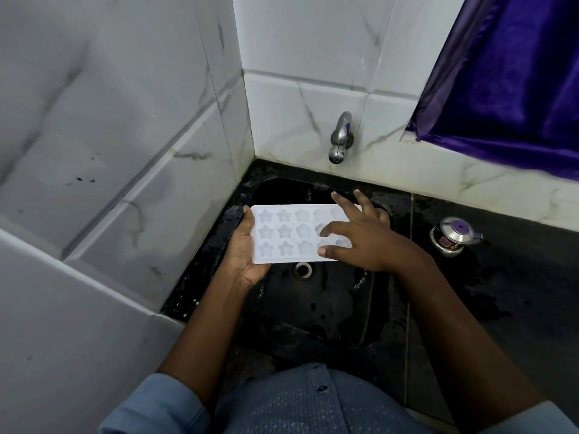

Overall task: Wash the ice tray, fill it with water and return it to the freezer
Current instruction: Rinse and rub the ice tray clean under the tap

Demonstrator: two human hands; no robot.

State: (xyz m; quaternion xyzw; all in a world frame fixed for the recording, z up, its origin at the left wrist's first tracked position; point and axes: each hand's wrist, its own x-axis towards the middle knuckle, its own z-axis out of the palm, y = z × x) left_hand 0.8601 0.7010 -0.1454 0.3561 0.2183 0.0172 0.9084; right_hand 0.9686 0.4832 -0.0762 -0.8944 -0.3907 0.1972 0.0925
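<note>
Hovering over the black sink [313, 308], a white ice tray [291, 234] with star-shaped cells is clamped at its end by the left hand [244, 255]. The right hand [360, 239] is spread flat, fingers apart, on the tray's far cells. A steel tap [340, 137] is mounted beyond the hands.

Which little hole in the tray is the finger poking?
The index finger pokes a middle-row hole of the ice tray, fourth from the left hand's end.
</note>
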